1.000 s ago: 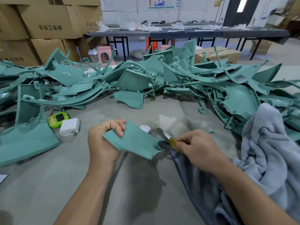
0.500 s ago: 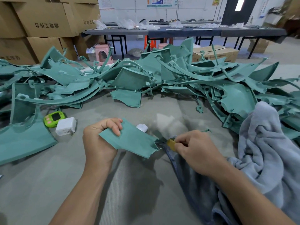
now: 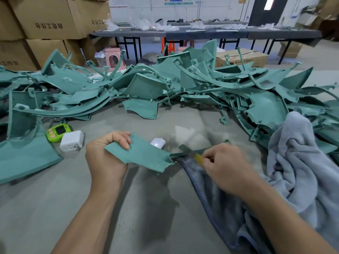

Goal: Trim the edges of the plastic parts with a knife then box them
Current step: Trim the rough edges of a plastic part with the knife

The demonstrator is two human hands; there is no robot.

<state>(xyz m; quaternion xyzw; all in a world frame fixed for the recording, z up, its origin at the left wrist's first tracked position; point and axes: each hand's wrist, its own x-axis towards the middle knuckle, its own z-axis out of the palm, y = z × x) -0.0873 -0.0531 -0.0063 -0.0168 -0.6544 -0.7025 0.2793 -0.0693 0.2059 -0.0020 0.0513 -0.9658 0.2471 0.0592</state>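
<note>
The part [image 3: 145, 154] was a thin, matte teal plastic panel with a faintly grainy face, a curved lower lip and a narrow strip running off to the right. It was held just above the grey ribbed mat [image 3: 45, 198], between the two hands. The left hand [image 3: 106, 158] gripped its upper left corner, fingers [image 3: 122, 141] curled over the top edge and knuckles turned toward the camera, with the forearm coming up from below. The right hand [image 3: 225, 167] lay knuckles up, its curled fingers pinching the yellow handle of the knife [image 3: 192, 154]. The flat grey blade slanted up and left, crossing the strip just right of the panel's notched corner. Under that wrist lay a soft, rumpled grey-blue cloth [image 3: 297, 158]. Behind, a tangled pile [image 3: 264, 109] of the same teal mouldings, curved ribs and flat panels, stretched across the mat. A rounded green gadget [image 3: 57, 132] and a white boxy charger [image 3: 72, 140] sat touching, left of the left hand.
</note>
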